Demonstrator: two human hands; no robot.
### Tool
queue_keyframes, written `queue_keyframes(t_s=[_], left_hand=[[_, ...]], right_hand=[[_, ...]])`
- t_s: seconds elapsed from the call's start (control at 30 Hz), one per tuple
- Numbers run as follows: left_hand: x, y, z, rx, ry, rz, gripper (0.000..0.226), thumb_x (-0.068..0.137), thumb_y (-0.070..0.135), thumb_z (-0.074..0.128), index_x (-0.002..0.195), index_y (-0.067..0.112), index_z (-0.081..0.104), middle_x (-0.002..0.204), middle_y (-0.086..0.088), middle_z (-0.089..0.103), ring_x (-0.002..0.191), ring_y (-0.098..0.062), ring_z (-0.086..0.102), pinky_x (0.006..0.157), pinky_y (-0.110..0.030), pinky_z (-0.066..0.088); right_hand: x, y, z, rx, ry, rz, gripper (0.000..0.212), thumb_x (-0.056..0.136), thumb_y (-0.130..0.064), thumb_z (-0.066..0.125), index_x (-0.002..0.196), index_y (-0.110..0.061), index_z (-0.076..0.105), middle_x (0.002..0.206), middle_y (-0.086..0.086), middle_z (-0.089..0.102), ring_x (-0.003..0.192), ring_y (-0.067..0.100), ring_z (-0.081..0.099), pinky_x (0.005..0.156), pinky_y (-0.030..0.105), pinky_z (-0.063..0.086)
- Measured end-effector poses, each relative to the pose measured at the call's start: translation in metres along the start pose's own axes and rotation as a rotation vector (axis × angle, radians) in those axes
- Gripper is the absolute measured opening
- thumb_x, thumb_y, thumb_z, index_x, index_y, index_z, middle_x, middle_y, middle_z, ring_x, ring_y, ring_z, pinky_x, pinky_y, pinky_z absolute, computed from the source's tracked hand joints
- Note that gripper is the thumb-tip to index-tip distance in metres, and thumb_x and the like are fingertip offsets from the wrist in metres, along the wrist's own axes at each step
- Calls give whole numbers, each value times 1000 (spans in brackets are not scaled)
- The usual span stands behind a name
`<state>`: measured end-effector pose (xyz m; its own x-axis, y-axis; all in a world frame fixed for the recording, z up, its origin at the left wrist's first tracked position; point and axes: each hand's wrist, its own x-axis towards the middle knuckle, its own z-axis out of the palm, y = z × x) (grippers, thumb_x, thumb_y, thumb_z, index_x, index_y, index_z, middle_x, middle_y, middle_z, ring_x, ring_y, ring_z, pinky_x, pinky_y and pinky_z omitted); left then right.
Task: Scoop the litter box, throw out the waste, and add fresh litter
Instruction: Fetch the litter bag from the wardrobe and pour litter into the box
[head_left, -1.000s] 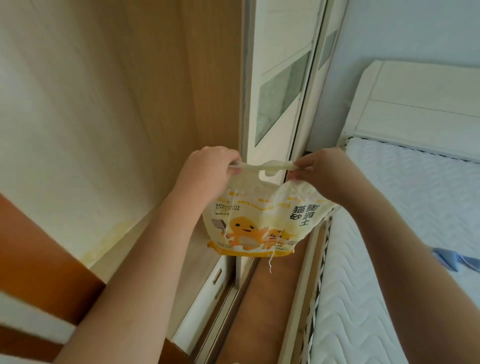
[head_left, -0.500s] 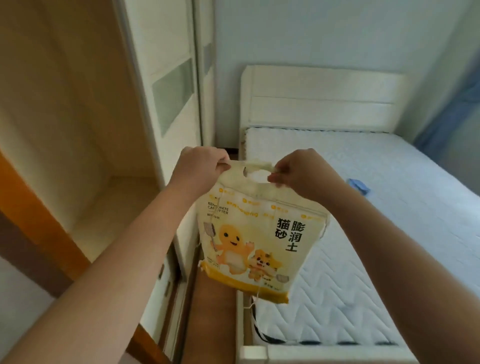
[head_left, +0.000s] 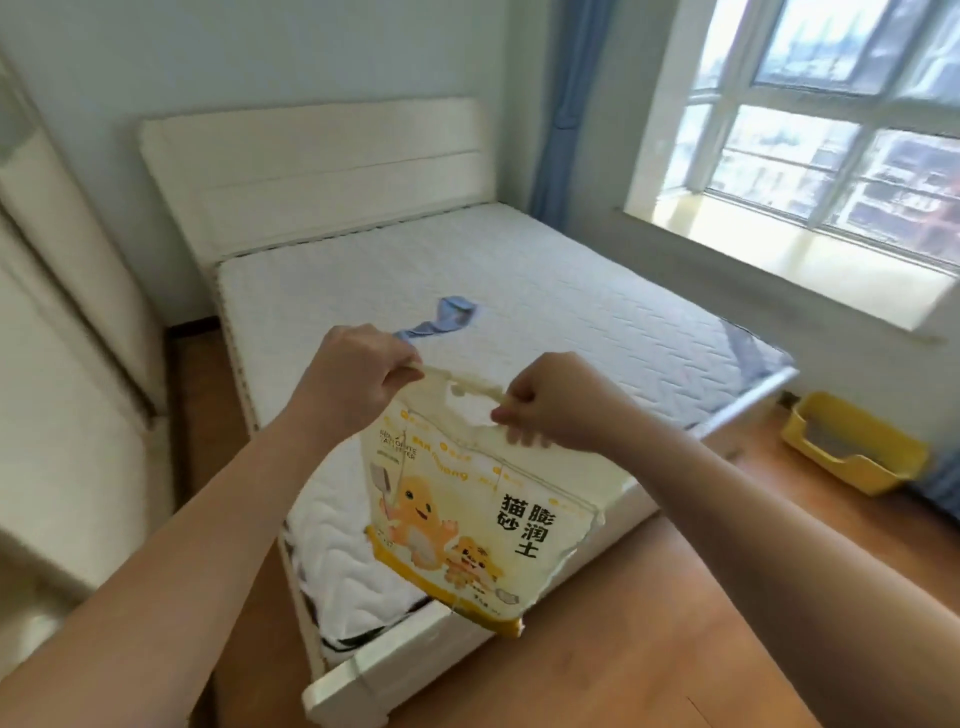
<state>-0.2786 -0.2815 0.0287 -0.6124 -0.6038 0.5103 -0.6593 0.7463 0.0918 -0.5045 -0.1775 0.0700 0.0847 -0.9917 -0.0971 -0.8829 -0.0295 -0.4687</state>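
Note:
A cream and yellow cat litter bag (head_left: 457, 525) with cartoon animals hangs in the air in front of me, over the foot corner of the bed. My left hand (head_left: 353, 374) grips the left end of its top handle strip. My right hand (head_left: 545, 400) pinches the right end of that strip. A yellow litter box (head_left: 852, 452) with grey litter inside sits on the wooden floor at the far right, below the window sill.
A white bed (head_left: 519, 291) with a bare quilted mattress fills the middle; a blue cloth (head_left: 447, 319) lies on it. A white wardrobe (head_left: 62, 332) stands at the left. A blue curtain (head_left: 566, 104) and a big window (head_left: 821, 130) are at the right.
My view has swung right, from the wardrobe to the bed and window. Both hands have kept their hold on the litter bag. The litter box has come into view.

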Motion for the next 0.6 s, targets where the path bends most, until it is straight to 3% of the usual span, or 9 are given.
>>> queue_keyframes(t_s=[0.1,0.23,0.33,0.47,0.6], left_hand=[[46,61,45,-24,66,99,23,86,34,60,81,15,73,72,1,70,66,-24,63,67,-34,45],[96,147,102,-48,174,157,8,81,24,68,85,18,71,86,3,71,86,-23,64,85,-37,39],[127,204,135,-102,163,151,19,83,28,61,97,19,69,104,-1,68,101,-25,62,92,-39,38],[155,270,175,-160,91,205,42,90,37,47,127,17,54,131,-7,56,120,-25,51,98,-41,41],[167,320,218,-272,-12,248,48,92,32,45,138,17,45,137,-4,51,125,-22,49,102,-41,44]], right_hand=[[-37,64,-18,30,90,82,33,90,-40,63,69,-16,71,64,-4,70,57,8,66,65,27,57],[-73,135,-38,87,237,163,41,90,-37,62,59,-11,61,60,1,65,57,18,58,65,34,53],[-91,177,-53,65,320,219,44,91,-37,61,54,-17,50,56,-1,52,59,16,47,64,33,43],[-107,238,-71,155,491,321,36,90,-33,61,62,-11,64,60,0,58,59,14,50,61,30,42],[-121,302,-91,225,656,439,34,91,-33,59,68,-12,72,60,-2,62,55,10,53,51,21,34]])
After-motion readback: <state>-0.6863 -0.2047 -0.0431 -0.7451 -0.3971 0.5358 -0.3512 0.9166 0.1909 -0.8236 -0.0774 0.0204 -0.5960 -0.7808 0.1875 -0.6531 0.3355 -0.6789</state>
